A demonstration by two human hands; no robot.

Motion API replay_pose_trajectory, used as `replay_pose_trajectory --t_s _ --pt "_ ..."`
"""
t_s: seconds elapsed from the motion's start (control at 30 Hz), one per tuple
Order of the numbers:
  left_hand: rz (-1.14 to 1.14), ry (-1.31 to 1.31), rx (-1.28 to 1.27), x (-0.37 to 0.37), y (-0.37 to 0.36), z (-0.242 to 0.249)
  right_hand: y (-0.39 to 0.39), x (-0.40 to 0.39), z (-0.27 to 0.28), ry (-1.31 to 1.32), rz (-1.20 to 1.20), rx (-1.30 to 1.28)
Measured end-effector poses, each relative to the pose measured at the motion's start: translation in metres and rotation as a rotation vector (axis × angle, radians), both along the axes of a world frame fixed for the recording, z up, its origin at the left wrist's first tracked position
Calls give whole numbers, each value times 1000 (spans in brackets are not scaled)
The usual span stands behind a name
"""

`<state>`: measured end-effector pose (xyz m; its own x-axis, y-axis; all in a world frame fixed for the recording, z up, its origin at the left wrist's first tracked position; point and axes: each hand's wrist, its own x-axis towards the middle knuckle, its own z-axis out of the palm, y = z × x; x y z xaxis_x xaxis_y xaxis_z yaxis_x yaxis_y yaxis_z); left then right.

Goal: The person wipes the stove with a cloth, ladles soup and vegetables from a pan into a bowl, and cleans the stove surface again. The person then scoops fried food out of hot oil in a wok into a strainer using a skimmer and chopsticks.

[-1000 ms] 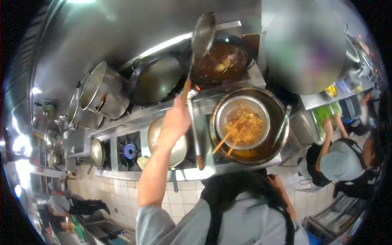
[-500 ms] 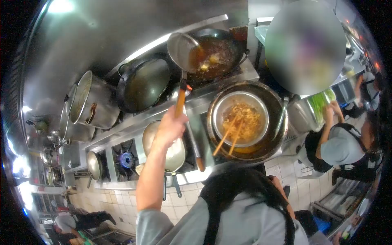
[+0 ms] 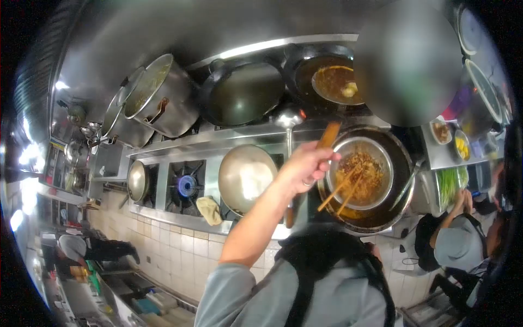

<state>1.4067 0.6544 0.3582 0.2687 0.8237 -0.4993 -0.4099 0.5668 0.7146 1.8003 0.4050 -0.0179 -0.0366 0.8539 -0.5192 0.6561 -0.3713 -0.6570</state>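
Note:
My left hand (image 3: 308, 168) is closed round the wooden handle (image 3: 329, 135) of a skimmer. The skimmer's round head (image 3: 333, 87) sits down in the dark oil of the back right wok (image 3: 305, 82), with pale pieces of food inside it. Just right of my hand, a metal bowl (image 3: 390, 174) of browned, crumbly food rests inside a large dark pan (image 3: 406, 204). Long wooden chopsticks (image 3: 338, 193) lean in that bowl. Beneath my wrist lies a ladle (image 3: 290, 133), its handle pointing toward me. My right hand is out of sight.
A second wok (image 3: 245, 95) and tall steel pots (image 3: 180, 109) line the back. A lit burner (image 3: 186, 186), a pale pan (image 3: 246, 177) and a cloth (image 3: 209, 210) are at front left. Another person (image 3: 457, 242) stands at right beside green vegetables (image 3: 448, 185).
My left hand has carried the skimmer from above the wok down into its oil. The view has shifted, so the stove appears farther right.

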Motion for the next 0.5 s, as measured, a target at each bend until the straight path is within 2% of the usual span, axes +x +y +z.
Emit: replay_pose_trajectory --t_s 0.13,0.2,0.27,0.37,0.4,0.47,0.5 --pt "-153 25 39 3 -2 4 -11 9 -16 38 -55 59" --pt "-63 56 96 7 -3 -5 -16 16 -38 15 -61 -17" --pt "-103 112 116 4 -7 5 -27 18 -52 9 -55 -94" --pt "-214 364 135 -4 -9 21 -35 12 -47 -2 -10 -18" --pt "-218 373 127 -8 -8 18 -39 11 -48 -2 -39 -49" --pt "-186 593 263 -14 -8 11 -40 9 -53 9 -66 -85" --pt "-184 684 270 -18 -7 12 -40 9 -55 20 -17 -25"
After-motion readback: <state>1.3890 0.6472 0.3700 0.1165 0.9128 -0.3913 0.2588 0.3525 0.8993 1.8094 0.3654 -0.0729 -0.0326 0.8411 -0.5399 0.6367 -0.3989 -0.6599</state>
